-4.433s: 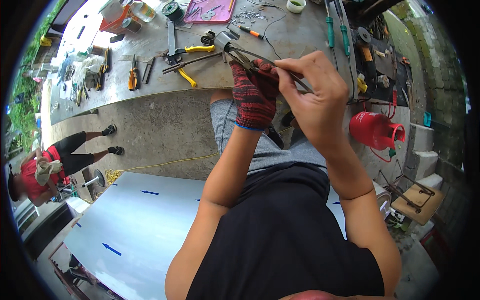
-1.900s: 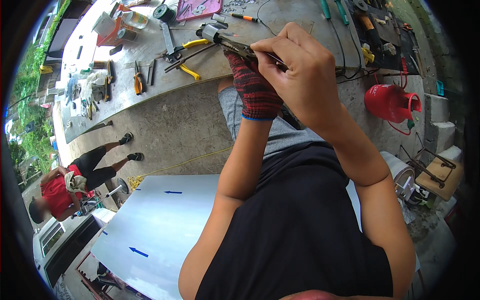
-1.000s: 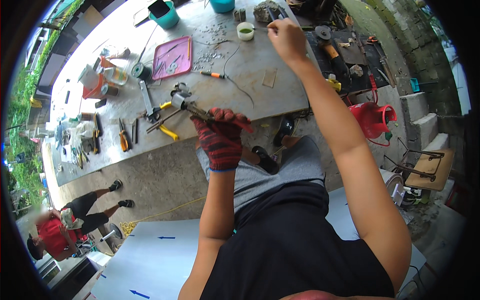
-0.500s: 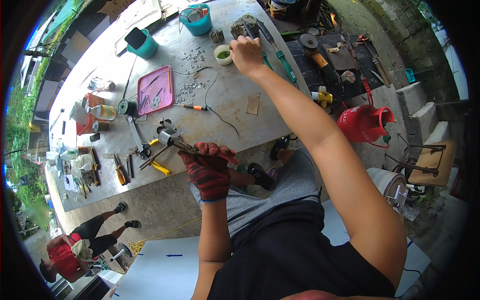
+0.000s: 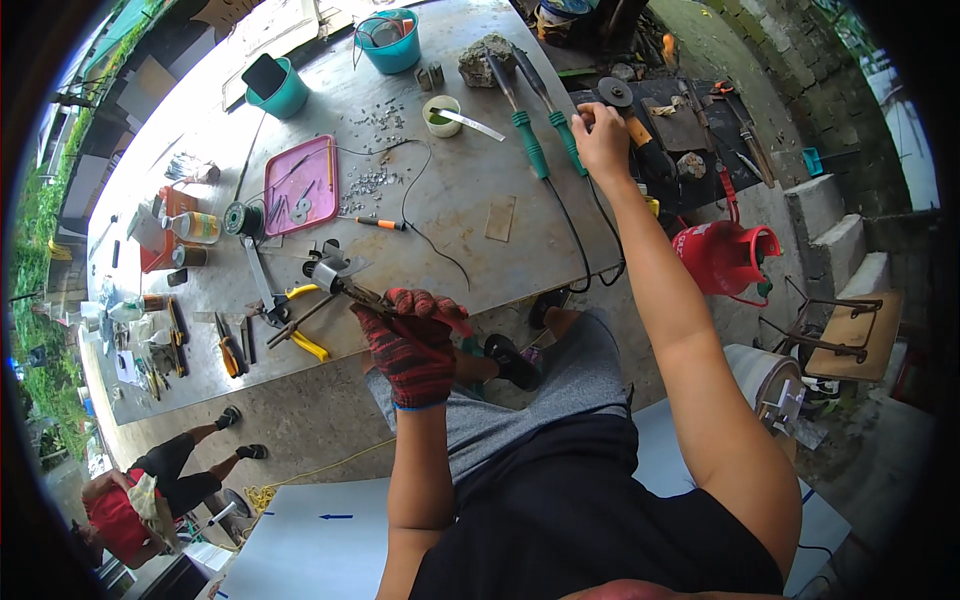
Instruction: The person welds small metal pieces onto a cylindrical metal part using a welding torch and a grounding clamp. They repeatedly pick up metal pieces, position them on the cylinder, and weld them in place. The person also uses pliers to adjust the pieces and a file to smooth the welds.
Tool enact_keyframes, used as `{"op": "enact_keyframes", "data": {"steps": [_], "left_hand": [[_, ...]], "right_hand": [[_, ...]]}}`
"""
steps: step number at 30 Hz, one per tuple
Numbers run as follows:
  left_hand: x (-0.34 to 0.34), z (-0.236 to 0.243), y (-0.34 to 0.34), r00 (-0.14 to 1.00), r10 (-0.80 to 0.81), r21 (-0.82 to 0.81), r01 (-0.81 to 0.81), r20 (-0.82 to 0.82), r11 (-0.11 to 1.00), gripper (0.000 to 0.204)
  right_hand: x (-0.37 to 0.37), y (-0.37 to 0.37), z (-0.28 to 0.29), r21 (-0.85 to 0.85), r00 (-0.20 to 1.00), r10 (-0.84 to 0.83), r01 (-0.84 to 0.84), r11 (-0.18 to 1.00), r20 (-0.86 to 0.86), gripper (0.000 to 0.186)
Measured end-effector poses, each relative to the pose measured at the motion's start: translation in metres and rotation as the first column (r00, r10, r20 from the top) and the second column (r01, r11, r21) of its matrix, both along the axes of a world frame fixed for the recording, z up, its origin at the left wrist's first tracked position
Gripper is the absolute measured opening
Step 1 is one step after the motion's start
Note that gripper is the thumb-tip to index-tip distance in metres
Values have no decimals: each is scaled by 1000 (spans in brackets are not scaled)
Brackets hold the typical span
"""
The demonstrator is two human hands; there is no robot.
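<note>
My left hand [image 5: 410,345], in a red-and-black knit glove, is closed around a pair of pliers [image 5: 368,295] over the table's near edge. At the jaw end of the pliers is a small grey metal cylinder [image 5: 325,277] with thin metal pieces; most of the tool is hidden by the glove. My bare right hand [image 5: 603,145] hovers beside two green-handled soldering irons [image 5: 530,145], its fingers loosely bent and apart, with nothing visible in them. The irons' dark tips rest against a rough stone block [image 5: 487,60]. A thin pale strip [image 5: 470,124] leans in a small cup of green liquid [image 5: 440,128].
On the metal table [image 5: 420,200] lie a pink tray [image 5: 272,215], a wire spool [image 5: 243,219], scattered metal bits and yellow-handled pliers [image 5: 308,344]. Teal buckets [image 5: 283,95] stand farther back. An angle grinder [image 5: 640,130] and red gas cylinder [image 5: 725,258] are at right. Another person [image 5: 125,515] is at lower left.
My right hand has moved right, from above the cup to beside the green handles. The pale strip now shows leaning in the cup. My left hand keeps its hold on the pliers.
</note>
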State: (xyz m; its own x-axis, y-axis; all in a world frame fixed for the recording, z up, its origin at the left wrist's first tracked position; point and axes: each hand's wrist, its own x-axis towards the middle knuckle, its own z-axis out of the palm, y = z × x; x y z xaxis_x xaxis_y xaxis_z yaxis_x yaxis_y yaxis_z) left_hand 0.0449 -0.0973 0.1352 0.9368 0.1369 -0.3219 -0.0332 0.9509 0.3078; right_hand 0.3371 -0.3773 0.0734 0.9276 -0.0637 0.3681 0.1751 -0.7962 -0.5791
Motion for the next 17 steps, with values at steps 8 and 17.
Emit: {"op": "enact_keyframes", "data": {"steps": [8, 17], "left_hand": [[-1, -2, -5, 999, 26, 7, -25, -34, 1000, 61], [-7, -20, -1, 995, 90, -136, -93, -31, 986, 65]], "right_hand": [[-4, -4, -20, -205, 964, -109, 59, 977, -243, 43], [0, 28, -64, -245, 950, 86, -164, 955, -301, 51]]}}
